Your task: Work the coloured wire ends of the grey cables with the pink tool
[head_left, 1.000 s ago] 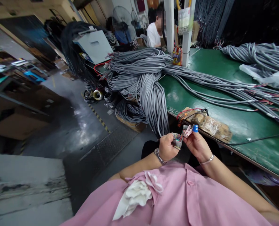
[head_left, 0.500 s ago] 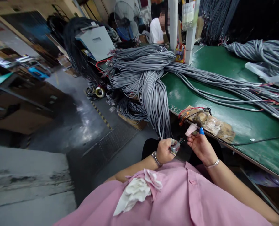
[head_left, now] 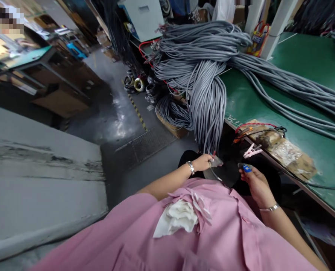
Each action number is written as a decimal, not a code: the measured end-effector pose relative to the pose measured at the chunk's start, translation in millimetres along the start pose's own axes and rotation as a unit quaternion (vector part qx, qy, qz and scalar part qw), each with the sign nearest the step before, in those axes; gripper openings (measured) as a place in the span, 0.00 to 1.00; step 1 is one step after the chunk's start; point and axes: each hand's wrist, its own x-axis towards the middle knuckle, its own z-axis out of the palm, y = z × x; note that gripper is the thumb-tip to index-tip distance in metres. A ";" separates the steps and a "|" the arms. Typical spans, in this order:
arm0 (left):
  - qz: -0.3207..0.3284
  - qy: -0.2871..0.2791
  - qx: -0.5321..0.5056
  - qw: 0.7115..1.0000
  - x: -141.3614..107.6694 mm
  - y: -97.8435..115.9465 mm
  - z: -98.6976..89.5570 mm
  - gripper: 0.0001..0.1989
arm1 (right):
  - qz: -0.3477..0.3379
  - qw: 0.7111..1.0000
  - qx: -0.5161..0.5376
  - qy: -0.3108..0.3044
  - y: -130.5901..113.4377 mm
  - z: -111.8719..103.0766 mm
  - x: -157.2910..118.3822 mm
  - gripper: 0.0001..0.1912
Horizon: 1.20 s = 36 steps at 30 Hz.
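Observation:
My left hand [head_left: 203, 163], with a metal watch on the wrist, is closed around a grey cable [head_left: 216, 175] whose end curves out below the fingers. Small coloured wires show by its fingertips, beside a greyish covering on the fingers. My right hand [head_left: 255, 180] is apart from it, its thumb in a blue finger cover [head_left: 246, 168] and pressed toward the index finger. Whatever lies in that pinch is too small to make out. Just above it, a pink clip [head_left: 252, 151] sits at the bench edge, clear of the hand.
A thick bundle of grey cables [head_left: 208, 98] drapes off the green bench [head_left: 303, 56]. A taped wooden block [head_left: 291, 156] with red and black leads lies along the bench edge. A cardboard box [head_left: 171, 126] with coiled cable stands on the floor. Two people are partly visible farther off.
The pink clip was at my right fingertips and is now apart from them at the bench edge. My right hand has drawn down from it. The view has tilted down and turned left.

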 end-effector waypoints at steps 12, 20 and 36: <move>-0.044 -0.057 -0.026 0.997 -45.6 85.4 25.1 0.12 | -0.232 0.932 -0.200 -0.194 -87.8 43.4 -59.9 0.15; 0.067 -0.055 0.055 0.995 -47.4 91.9 44.0 0.13 | -0.219 0.958 -0.122 -0.141 -100.4 54.3 -61.8 0.10; -0.008 0.042 -0.089 0.995 -42.7 101.7 62.3 0.20 | -0.049 0.983 0.140 -0.106 -77.0 53.1 -57.6 0.11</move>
